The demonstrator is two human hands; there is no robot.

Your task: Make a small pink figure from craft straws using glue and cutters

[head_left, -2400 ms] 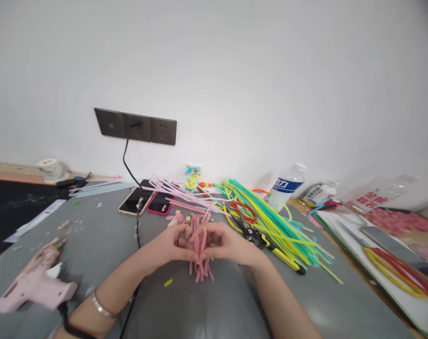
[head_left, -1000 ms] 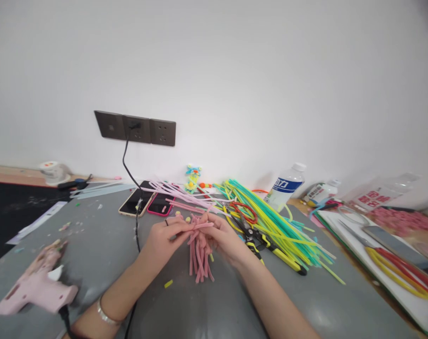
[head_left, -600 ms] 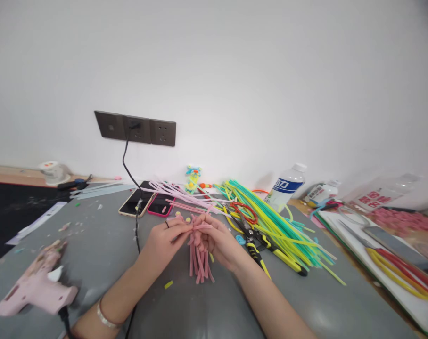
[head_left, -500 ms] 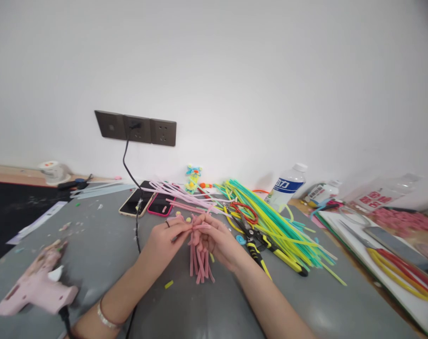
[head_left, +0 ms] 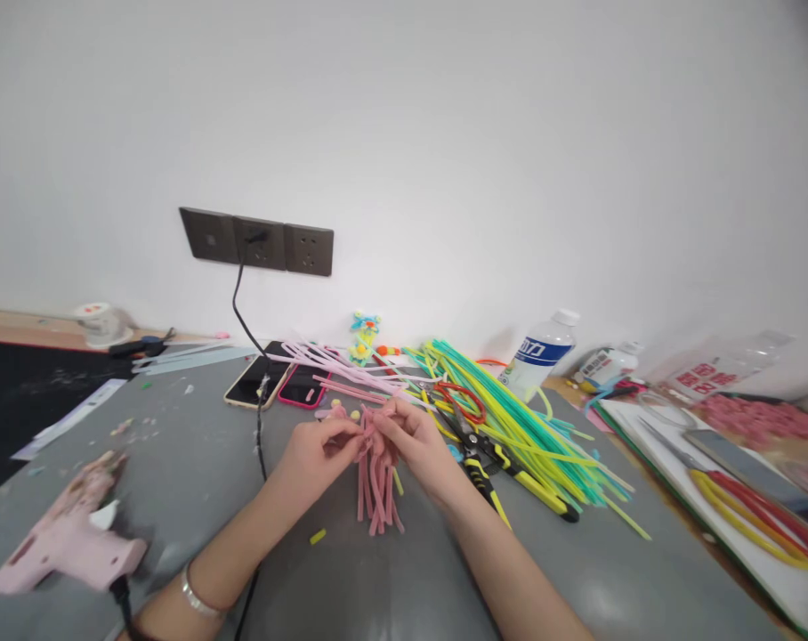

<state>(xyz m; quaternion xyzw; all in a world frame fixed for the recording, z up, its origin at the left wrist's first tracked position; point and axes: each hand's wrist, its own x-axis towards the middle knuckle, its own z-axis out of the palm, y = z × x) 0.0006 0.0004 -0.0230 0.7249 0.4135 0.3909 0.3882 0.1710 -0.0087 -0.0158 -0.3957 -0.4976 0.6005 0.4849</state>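
Note:
Both hands meet at the middle of the desk over a bundle of pink pipe cleaners (head_left: 377,494), whose cut ends hang toward me. My left hand (head_left: 324,450) is closed in a pinch at the bundle's upper left. From the other side, my right hand (head_left: 410,441) pinches its top between thumb and fingers. The bent or twisted part between the fingertips is partly covered. Behind the hands lie loose pale pink pipe cleaners (head_left: 337,363). A small blue and yellow figure (head_left: 364,338) stands against the wall.
Yellow-handled pliers (head_left: 488,485), red-handled scissors (head_left: 467,401) and green-yellow pipe cleaners (head_left: 517,418) lie to the right, near a water bottle (head_left: 541,352). Two phones (head_left: 254,383) lie behind. A pink glue gun (head_left: 70,543) rests left; a black cord (head_left: 258,445) crosses the desk.
The right hand's fingers have drawn in around the top of the pink bundle, and its palm has turned down. The left hand stays pinched at nearly the same spot.

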